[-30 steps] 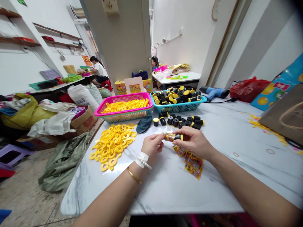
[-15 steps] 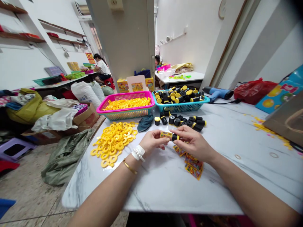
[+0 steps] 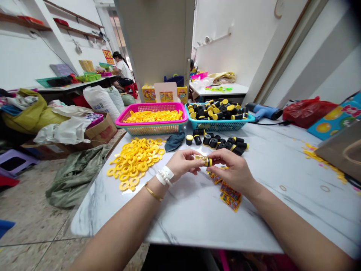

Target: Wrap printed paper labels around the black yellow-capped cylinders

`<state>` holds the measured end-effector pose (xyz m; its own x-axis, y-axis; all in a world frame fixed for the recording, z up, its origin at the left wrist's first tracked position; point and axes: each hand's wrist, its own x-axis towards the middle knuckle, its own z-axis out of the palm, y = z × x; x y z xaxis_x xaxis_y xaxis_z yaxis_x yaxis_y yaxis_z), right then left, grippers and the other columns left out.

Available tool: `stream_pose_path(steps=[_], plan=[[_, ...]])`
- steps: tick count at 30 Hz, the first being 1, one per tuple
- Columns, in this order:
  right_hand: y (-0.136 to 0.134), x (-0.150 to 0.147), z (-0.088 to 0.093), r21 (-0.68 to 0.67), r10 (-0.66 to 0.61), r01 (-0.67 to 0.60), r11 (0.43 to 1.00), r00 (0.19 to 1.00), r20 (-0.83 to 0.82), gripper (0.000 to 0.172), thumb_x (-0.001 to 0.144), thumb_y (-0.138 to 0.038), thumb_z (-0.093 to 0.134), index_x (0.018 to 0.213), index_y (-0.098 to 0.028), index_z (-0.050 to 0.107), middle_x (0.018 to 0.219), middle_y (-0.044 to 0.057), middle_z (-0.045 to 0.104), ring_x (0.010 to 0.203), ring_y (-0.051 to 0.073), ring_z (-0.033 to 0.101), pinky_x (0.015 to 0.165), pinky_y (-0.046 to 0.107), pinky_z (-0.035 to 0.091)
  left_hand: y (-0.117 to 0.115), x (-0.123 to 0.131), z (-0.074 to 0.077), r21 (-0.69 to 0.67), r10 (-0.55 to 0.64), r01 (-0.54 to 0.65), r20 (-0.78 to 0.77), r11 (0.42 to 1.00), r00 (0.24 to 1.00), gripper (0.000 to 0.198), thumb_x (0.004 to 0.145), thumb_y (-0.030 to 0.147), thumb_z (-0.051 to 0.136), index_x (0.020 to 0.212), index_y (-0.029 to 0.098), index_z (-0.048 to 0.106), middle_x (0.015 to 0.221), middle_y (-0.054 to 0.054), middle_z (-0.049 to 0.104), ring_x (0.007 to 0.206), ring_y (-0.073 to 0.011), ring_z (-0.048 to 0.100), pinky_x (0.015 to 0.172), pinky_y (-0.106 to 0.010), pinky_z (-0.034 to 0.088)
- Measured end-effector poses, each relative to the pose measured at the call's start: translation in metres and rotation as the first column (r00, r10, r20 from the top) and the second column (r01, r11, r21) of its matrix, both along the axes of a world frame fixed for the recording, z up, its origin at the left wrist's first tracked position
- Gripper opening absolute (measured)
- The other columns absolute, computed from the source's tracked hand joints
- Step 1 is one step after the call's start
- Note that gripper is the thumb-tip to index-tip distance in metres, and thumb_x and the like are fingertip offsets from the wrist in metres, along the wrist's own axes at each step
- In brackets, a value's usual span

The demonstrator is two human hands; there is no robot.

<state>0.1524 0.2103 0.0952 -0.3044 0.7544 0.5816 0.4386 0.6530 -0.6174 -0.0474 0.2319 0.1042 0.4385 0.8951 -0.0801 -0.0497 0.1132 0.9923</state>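
Most of the small cylinder [image 3: 203, 160] is hidden from me: fingers cover much of it, and its printed wrap shows only as a glinting gold-and-yellow strip, too blurred to read. One black end with a yellow band shows. It sits at the centre of my view, held above the white marble table [image 3: 191, 222] between my two hands.

My left hand [image 3: 183, 163] has its fingers curled and pressed together, pinching the wrapped end. My right hand [image 3: 232, 171] pinches the black end between thumb and forefinger, its other fingers curled beneath. I cannot make out the fingertips where they meet the wrap.

At 5 o'clock from the hands, a few printed labels [image 3: 229, 197] lie overlapping, partly under my right hand, so I cannot count them exactly. At 12 o'clock are about ten loose black-and-yellow spools [image 3: 220, 142], upright or on their sides, and more fill a teal basket [image 3: 220, 126]. At 10 o'clock, dozens of yellow plastic rings [image 3: 134, 162] lie heaped on the table, with more in a pink-rimmed basket [image 3: 149, 113]. One dark cloth [image 3: 174, 141] lies between the heap and the spools.
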Motion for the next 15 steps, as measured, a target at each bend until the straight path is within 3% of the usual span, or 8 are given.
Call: stream_pose_path(steps=[4,11,15], plan=[[-0.006,-0.007,0.002,0.064,-0.034,0.033,0.997,0.999,0.008,0.015,0.082,-0.022,0.070,0.098,-0.022,0.070,0.084,0.003,0.068,0.075,0.016,0.066,0.067,0.029,0.057,-0.002,0.005,-0.004,0.050,-0.060,0.057,0.044,0.997,0.997,0.043,0.066,0.040,0.085,0.094,0.011,0.069,0.070,-0.004,0.067,0.054,-0.0105,0.060,0.054,-0.023,0.049],[0.001,-0.005,-0.005,0.238,-0.054,0.044,0.970,0.998,0.034,0.018,0.080,-0.019,0.074,0.097,-0.021,0.070,0.097,0.006,0.069,0.089,0.020,0.068,0.077,0.034,0.058,0.007,-0.010,-0.003,-0.188,-0.122,0.126,0.030,0.974,0.992,0.065,0.072,0.057,0.076,0.121,0.019,0.059,0.083,-0.007,0.070,0.059,-0.0145,0.066,0.052,-0.024,0.050],[0.003,-0.001,-0.011,0.149,-0.046,0.048,0.988,0.999,-0.016,0.020,0.077,-0.022,0.077,0.097,-0.021,0.073,0.095,0.007,0.070,0.081,0.020,0.069,0.074,0.035,0.059,0.011,-0.009,-0.011,-0.120,-0.107,0.109,0.022,0.987,0.994,0.055,0.067,0.048,0.083,0.106,0.012,0.066,0.070,-0.004,0.066,0.058,-0.0120,0.063,0.056,-0.023,0.049]])
